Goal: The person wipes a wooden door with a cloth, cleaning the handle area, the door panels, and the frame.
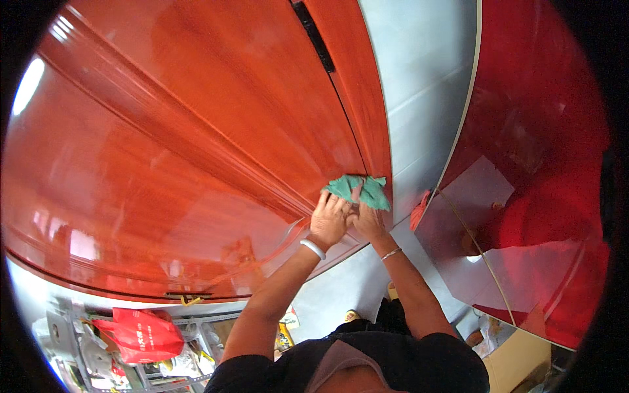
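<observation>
A green cloth [366, 192] lies bunched against a glossy reddish-brown wooden door [206, 98], close to its hinge-side edge. My left hand [331, 221], with a white bangle at the wrist, has its fingertips on the cloth's left part. Beside it, my right hand [371, 221], wearing a thin metal bracelet, presses the middle of the cloth with its fingers. The two hands touch or nearly touch at the thumbs. A dark gap runs along the door to a black hinge [314, 37]. On the far-left lower edge sits a brass-coloured latch [191, 299].
A glossy red panel [535, 172] stands at the right, with a red bundle [419, 211] by its edge. Metal shelving [196, 322] at lower left holds a red plastic bag [145, 336] and assorted packages. A cardboard box [521, 358] sits at lower right.
</observation>
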Demonstrator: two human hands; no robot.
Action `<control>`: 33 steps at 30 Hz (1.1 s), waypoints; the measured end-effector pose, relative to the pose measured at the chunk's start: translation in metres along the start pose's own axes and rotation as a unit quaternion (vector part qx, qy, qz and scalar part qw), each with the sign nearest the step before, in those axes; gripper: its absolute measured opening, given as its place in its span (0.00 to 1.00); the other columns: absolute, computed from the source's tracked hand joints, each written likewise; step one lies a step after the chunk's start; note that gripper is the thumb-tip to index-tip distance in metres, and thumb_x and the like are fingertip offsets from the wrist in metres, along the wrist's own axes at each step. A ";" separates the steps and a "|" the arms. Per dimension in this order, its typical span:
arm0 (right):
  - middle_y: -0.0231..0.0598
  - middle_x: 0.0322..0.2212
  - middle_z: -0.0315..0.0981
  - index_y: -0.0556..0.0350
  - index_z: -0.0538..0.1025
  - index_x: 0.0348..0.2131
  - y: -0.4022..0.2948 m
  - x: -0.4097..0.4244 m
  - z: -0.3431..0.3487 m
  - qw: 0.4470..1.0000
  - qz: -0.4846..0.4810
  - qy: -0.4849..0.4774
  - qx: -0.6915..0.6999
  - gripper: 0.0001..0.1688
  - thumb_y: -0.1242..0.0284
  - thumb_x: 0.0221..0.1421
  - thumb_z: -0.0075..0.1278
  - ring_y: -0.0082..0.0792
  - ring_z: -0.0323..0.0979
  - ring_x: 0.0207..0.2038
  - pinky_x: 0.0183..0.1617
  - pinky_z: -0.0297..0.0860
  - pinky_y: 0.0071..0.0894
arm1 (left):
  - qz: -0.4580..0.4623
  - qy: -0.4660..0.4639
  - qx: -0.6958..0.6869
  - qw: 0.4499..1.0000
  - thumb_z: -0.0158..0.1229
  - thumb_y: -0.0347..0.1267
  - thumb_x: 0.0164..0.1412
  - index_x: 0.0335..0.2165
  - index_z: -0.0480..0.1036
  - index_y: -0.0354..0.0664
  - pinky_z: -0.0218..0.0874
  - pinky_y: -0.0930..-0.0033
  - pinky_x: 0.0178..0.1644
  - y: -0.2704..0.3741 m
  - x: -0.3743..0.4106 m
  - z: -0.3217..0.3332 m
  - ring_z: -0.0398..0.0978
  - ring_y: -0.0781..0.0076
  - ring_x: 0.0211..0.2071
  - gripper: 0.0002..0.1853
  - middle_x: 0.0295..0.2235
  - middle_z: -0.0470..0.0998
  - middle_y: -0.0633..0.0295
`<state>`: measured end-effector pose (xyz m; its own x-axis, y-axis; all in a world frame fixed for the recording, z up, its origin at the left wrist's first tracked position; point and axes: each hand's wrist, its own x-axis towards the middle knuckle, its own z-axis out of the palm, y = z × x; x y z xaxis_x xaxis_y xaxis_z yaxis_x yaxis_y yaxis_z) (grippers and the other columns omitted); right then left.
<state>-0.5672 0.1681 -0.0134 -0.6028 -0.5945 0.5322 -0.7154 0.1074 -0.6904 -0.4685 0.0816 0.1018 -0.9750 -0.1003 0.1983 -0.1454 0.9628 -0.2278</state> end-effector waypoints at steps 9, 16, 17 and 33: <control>0.58 0.42 0.72 0.60 0.75 0.45 -0.131 0.194 -0.139 0.937 -0.226 0.260 -0.055 0.16 0.73 0.60 0.43 0.60 0.69 0.45 0.50 0.62 0.59 | -0.077 0.367 0.118 0.920 0.56 0.46 0.57 0.53 0.71 0.63 0.40 0.38 0.59 -0.041 0.106 -0.200 0.58 0.44 0.51 0.24 0.46 0.65 0.49; 0.61 0.48 0.66 0.65 0.67 0.51 -0.140 0.253 -0.155 0.938 -0.229 0.252 -0.066 0.23 0.69 0.59 0.44 0.63 0.62 0.53 0.58 0.56 0.59 | -0.076 0.443 0.158 0.879 0.52 0.41 0.60 0.62 0.62 0.55 0.36 0.45 0.63 -0.040 0.144 -0.225 0.57 0.49 0.54 0.31 0.52 0.64 0.50; 0.60 0.47 0.66 0.64 0.68 0.51 -0.131 0.245 -0.151 0.940 -0.231 0.249 -0.040 0.24 0.69 0.58 0.45 0.62 0.62 0.53 0.58 0.55 0.60 | -0.082 0.416 0.145 0.894 0.51 0.41 0.60 0.61 0.63 0.57 0.37 0.44 0.62 -0.036 0.139 -0.215 0.57 0.50 0.54 0.30 0.53 0.65 0.51; 0.59 0.43 0.70 0.60 0.73 0.43 0.087 0.042 -0.009 0.992 -0.011 0.025 -0.121 0.17 0.75 0.52 0.52 0.60 0.65 0.49 0.56 0.59 0.56 | -0.056 0.087 -0.060 0.993 0.58 0.44 0.53 0.54 0.68 0.45 0.40 0.51 0.67 0.043 0.039 0.055 0.59 0.65 0.59 0.31 0.53 0.69 0.66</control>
<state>-0.6582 0.1596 -0.0467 -0.5988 -0.5598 0.5728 -0.7885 0.2866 -0.5442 -0.5217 0.1051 0.0469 -0.9088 -0.1732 0.3795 -0.2196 0.9721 -0.0821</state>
